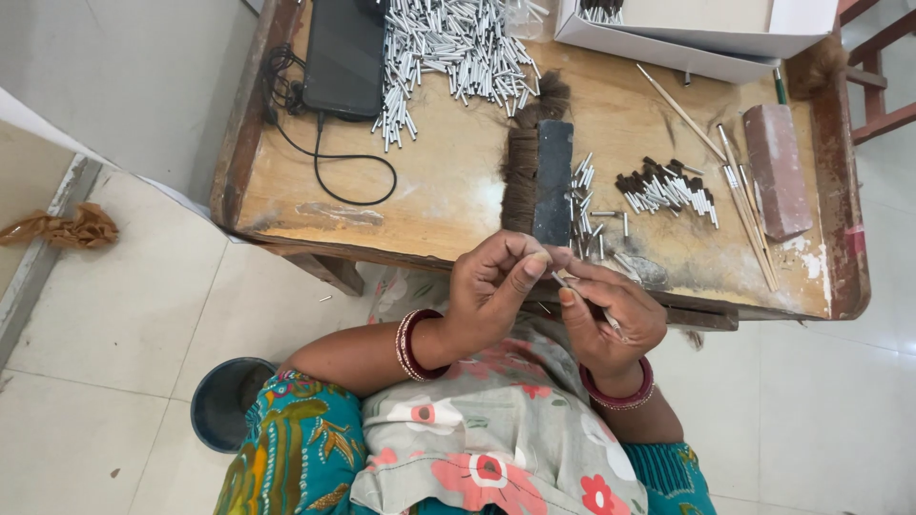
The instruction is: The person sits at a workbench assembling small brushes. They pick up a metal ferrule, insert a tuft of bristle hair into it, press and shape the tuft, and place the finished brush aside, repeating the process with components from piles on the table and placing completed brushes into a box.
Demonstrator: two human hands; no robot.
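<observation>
Over the lap, just off the table (pixel 429 205) edge, the left hand (pixel 491 291) and right hand (pixel 611 319) meet fingertip to fingertip, both pinched on a small tube (pixel 565 278), seemingly metal, while loose tubes (pixel 458 48), a hair bundle (pixel 520 172) and finished brush tips (pixel 668 189) lie on the wood.

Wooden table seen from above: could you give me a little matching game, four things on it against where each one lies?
Things:
1. dark phone
2. pink block
3. white box
4. tuft of brown hair

Places:
A. far right corner
B. middle, under a dark flat bar
C. far left, cable attached
D. right side, beside thin sticks

Pairs: 1-C, 2-D, 3-A, 4-B
</observation>
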